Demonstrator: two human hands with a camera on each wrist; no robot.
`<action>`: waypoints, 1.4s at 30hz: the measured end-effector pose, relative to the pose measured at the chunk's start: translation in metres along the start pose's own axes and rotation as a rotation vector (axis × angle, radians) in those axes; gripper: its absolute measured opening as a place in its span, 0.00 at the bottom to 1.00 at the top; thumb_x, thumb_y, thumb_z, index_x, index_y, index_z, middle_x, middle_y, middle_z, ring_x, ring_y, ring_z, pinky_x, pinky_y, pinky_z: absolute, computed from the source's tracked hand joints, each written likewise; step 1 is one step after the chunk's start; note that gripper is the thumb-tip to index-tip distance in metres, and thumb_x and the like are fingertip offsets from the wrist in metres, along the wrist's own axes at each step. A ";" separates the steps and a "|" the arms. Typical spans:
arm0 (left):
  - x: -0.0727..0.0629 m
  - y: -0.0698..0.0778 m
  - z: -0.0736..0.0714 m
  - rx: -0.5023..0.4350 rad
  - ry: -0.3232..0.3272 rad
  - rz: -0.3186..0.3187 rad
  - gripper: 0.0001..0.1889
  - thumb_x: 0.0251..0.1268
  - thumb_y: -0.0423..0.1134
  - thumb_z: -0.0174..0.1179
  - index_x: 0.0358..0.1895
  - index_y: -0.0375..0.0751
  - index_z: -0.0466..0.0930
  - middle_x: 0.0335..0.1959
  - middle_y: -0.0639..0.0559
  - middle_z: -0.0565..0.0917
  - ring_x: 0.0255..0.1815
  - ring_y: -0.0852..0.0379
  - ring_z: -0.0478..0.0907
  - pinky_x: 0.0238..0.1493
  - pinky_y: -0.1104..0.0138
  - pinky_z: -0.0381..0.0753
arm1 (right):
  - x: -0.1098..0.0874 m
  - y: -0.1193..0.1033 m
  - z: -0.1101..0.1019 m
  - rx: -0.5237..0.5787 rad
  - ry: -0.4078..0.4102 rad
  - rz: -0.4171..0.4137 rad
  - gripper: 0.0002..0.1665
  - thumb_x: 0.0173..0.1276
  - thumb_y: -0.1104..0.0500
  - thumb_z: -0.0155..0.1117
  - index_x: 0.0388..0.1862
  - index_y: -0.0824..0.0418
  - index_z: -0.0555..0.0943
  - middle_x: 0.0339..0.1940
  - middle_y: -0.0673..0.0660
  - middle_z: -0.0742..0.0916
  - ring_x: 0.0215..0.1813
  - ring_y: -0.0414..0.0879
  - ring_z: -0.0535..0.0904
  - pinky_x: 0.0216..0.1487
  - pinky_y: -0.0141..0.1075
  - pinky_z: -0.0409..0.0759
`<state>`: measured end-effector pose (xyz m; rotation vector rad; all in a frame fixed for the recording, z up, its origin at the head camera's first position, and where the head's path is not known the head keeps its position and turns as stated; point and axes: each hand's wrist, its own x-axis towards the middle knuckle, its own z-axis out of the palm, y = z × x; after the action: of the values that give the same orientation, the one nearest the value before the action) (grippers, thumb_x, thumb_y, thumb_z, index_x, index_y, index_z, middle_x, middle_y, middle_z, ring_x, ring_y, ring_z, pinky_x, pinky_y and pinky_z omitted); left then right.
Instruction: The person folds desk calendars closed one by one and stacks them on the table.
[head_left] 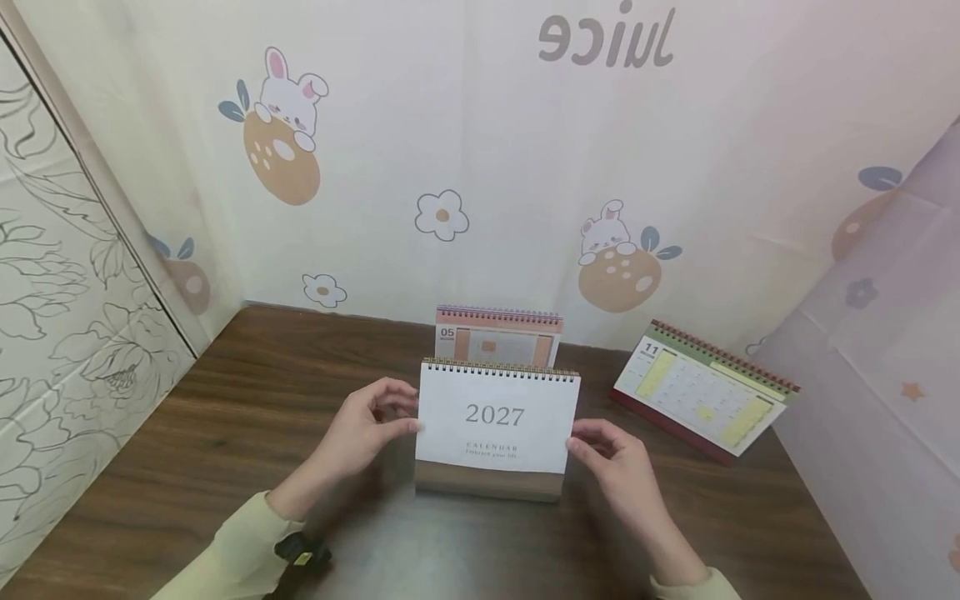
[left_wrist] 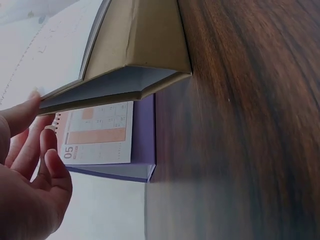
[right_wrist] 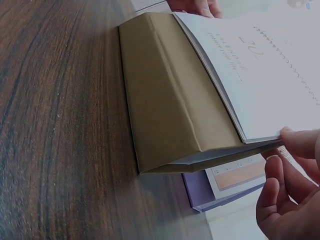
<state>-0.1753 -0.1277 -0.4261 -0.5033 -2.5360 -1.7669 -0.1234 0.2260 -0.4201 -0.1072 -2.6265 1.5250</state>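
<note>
A white desk calendar (head_left: 495, 417) with "2027" on its cover and a tan cardboard stand (left_wrist: 155, 35) is upright in the middle of the table. My left hand (head_left: 375, 421) grips its left edge, thumb on the front and fingers behind. On the opposite edge, my right hand (head_left: 618, 458) pinches the pages and stand back between thumb and fingers. Close behind it stands a pink calendar (head_left: 498, 337) showing "05", its lower part hidden in the head view; both wrist views show its purple base (right_wrist: 197, 190).
A green-topped calendar (head_left: 705, 387) showing "11", on a dark red base, stands angled at the right. The brown wooden table (head_left: 247, 400) ends at a curtain (head_left: 375, 167) printed with rabbits and fruit. More printed cloth (head_left: 885, 358) hangs at the right side.
</note>
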 end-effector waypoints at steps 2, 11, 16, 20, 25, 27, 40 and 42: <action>0.002 -0.003 0.001 0.001 -0.022 -0.011 0.19 0.57 0.37 0.74 0.52 0.47 0.82 0.40 0.58 0.88 0.39 0.55 0.80 0.41 0.60 0.76 | 0.001 0.001 0.001 0.021 -0.006 0.004 0.17 0.69 0.54 0.69 0.53 0.60 0.82 0.49 0.55 0.88 0.53 0.46 0.82 0.54 0.38 0.77; 0.002 -0.007 0.005 0.052 -0.095 -0.047 0.19 0.62 0.38 0.71 0.57 0.46 0.83 0.42 0.57 0.85 0.40 0.53 0.78 0.43 0.59 0.79 | 0.004 0.008 0.005 0.039 -0.053 0.037 0.28 0.71 0.51 0.67 0.66 0.59 0.77 0.54 0.59 0.86 0.59 0.53 0.80 0.62 0.52 0.74; 0.003 -0.010 0.006 0.061 -0.107 -0.076 0.19 0.63 0.38 0.69 0.58 0.44 0.82 0.43 0.56 0.85 0.40 0.53 0.78 0.43 0.59 0.79 | 0.004 0.010 0.006 -0.009 -0.081 0.055 0.27 0.72 0.50 0.65 0.63 0.63 0.80 0.58 0.61 0.84 0.63 0.56 0.78 0.62 0.54 0.74; 0.004 -0.013 0.008 0.082 -0.136 -0.110 0.19 0.65 0.38 0.67 0.59 0.42 0.81 0.42 0.55 0.85 0.40 0.53 0.77 0.42 0.59 0.79 | 0.006 0.011 0.008 -0.054 -0.113 0.085 0.26 0.73 0.51 0.65 0.63 0.63 0.80 0.60 0.62 0.83 0.65 0.58 0.75 0.64 0.57 0.71; 0.006 -0.018 0.012 0.127 -0.171 -0.155 0.20 0.66 0.40 0.66 0.60 0.39 0.80 0.38 0.54 0.83 0.40 0.54 0.77 0.41 0.61 0.77 | 0.008 0.014 0.012 -0.127 -0.167 0.112 0.27 0.74 0.50 0.62 0.64 0.65 0.78 0.63 0.64 0.81 0.68 0.62 0.72 0.65 0.61 0.67; 0.008 -0.020 0.014 0.149 -0.178 -0.161 0.21 0.66 0.41 0.67 0.60 0.38 0.80 0.37 0.54 0.83 0.40 0.55 0.77 0.41 0.61 0.76 | 0.008 0.016 0.013 -0.158 -0.178 0.106 0.27 0.74 0.50 0.62 0.64 0.66 0.78 0.62 0.65 0.81 0.68 0.62 0.72 0.65 0.62 0.66; 0.013 -0.025 0.018 0.249 -0.244 -0.251 0.30 0.62 0.46 0.69 0.64 0.33 0.77 0.33 0.52 0.78 0.33 0.54 0.72 0.29 0.62 0.71 | 0.013 0.022 0.025 -0.295 -0.203 0.012 0.25 0.71 0.56 0.66 0.59 0.71 0.80 0.55 0.66 0.85 0.59 0.61 0.79 0.59 0.57 0.75; 0.014 -0.025 0.019 0.274 -0.245 -0.271 0.30 0.61 0.46 0.70 0.64 0.33 0.77 0.37 0.52 0.79 0.36 0.54 0.72 0.32 0.62 0.71 | 0.014 0.023 0.026 -0.321 -0.215 0.007 0.24 0.71 0.55 0.66 0.58 0.71 0.81 0.56 0.67 0.84 0.61 0.63 0.78 0.60 0.58 0.74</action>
<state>-0.1919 -0.1143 -0.4536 -0.4014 -3.0857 -1.4617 -0.1400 0.2162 -0.4519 0.0258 -3.0240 1.1621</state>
